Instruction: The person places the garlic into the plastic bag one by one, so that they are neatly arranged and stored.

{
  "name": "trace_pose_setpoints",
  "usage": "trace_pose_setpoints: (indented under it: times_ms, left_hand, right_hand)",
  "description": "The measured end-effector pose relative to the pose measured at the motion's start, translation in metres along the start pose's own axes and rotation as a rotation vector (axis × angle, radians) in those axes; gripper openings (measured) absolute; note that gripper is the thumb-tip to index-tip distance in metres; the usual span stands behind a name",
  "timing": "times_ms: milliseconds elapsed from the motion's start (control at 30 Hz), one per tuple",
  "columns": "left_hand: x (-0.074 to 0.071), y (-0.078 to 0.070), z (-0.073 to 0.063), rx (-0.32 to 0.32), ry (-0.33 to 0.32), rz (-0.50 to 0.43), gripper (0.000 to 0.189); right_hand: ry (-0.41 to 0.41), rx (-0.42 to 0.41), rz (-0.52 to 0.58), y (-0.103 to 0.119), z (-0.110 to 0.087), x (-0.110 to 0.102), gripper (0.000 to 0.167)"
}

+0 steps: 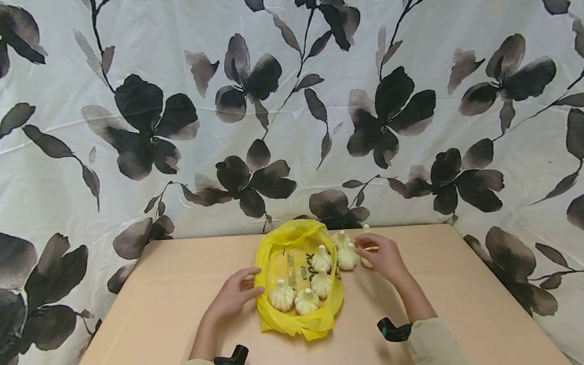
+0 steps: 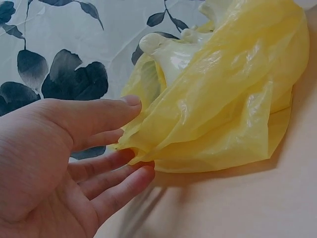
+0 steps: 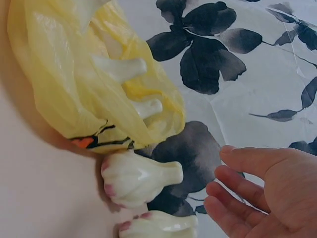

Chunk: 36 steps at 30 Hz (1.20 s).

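Observation:
A yellow plastic bag (image 1: 267,314) stands with its mouth wide, several garlic bulbs (image 1: 307,301) inside it. My left hand (image 1: 233,294) is at the bag's left side, fingertips touching the thin plastic; in the left wrist view its thumb and fingers (image 2: 106,114) lie loosely at the edge. To the right of the bag, my right hand (image 1: 382,256) is over another garlic bulb (image 1: 366,229), which it partly hides. In the right wrist view this hand (image 3: 257,193) has relaxed fingers with nothing between them, apart from the pale bulb (image 3: 138,178) beside the bag.
More garlic (image 1: 347,256) lies against the bag's right side, near the back edge of the beige table (image 1: 144,317). A white cloth with dark flowers (image 1: 318,118) hangs behind the table. Black wrist cameras (image 1: 231,359) sit on both forearms.

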<state>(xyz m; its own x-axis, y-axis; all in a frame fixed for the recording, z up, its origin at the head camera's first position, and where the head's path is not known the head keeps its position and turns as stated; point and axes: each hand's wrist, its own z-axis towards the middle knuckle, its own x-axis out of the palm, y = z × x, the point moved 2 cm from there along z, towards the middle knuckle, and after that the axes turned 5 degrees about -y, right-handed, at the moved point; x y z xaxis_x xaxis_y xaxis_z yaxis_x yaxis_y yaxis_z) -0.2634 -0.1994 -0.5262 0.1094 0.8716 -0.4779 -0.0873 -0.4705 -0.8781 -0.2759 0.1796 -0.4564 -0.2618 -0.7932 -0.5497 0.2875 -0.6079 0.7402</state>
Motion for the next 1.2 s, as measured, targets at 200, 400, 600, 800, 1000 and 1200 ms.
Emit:
trace_pose_setpoints:
  times_ms: [200,400,600,800,1000,1200]
  left_hand:
    - [-0.001,0.003,-0.002,-0.003,-0.003,-0.012,0.052]
    - [-0.001,0.004,-0.003,0.000,0.000,-0.028,0.053]
    - [-0.002,0.003,-0.004,-0.001,0.012,-0.002,0.053]
    - [-0.004,0.002,-0.004,0.015,0.016,-0.001,0.055]
    - [-0.005,-0.001,-0.003,-0.012,0.011,-0.014,0.054]
    - [-0.005,-0.003,-0.002,0.003,0.014,-0.020,0.054]
  right_hand:
    - [0.000,-0.014,0.002,-0.005,0.000,-0.005,0.028]
    - [-0.002,-0.014,-0.012,-0.011,0.003,-0.011,0.029]
    - [0.066,0.008,-0.023,-0.018,0.004,-0.012,0.028]
    - [0.059,-0.005,-0.020,-0.021,0.007,-0.016,0.026]
    - [0.056,-0.002,-0.039,-0.023,0.010,-0.020,0.027]
    - [0.030,0.004,-0.044,-0.027,0.014,-0.027,0.029]
